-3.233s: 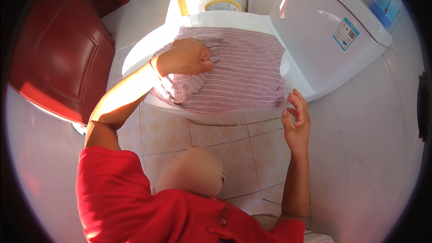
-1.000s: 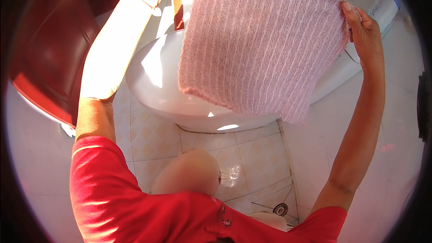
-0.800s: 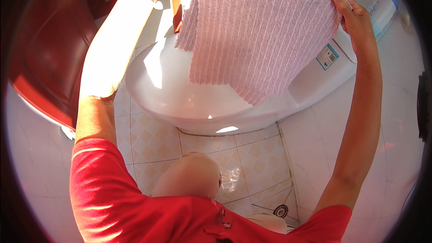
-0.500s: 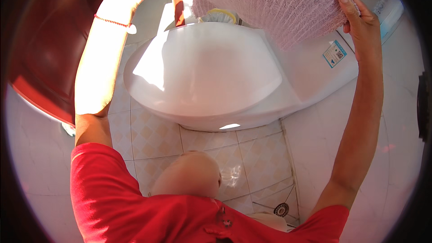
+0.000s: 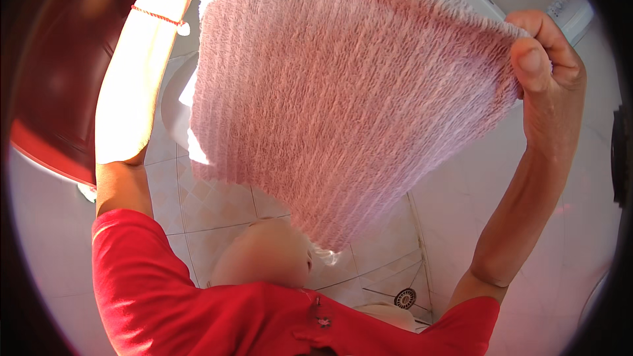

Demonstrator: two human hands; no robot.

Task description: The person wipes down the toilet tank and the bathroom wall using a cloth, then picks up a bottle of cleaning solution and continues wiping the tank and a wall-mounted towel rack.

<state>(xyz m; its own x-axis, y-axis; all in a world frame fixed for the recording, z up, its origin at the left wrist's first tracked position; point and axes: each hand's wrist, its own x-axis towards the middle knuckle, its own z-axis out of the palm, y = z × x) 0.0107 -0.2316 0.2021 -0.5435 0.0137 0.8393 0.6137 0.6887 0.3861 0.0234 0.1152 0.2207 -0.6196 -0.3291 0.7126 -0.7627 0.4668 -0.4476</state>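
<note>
We hold the pink ribbed knit towel (image 5: 343,99) spread up in front of us, our right hand (image 5: 547,72) pinching its right top corner and our left hand at the top left edge of the view, mostly cut off, with the left forearm running down the left side. Behind the towel sits the white washing machine (image 5: 173,102), only a sliver showing left of the cloth and its control panel (image 5: 570,6) above the right hand. The dark red wooden door (image 5: 59,92) stands far left, and the round metal floor drain (image 5: 405,298) lies in the white tiled floor (image 5: 217,204) below, near the right elbow.
</note>
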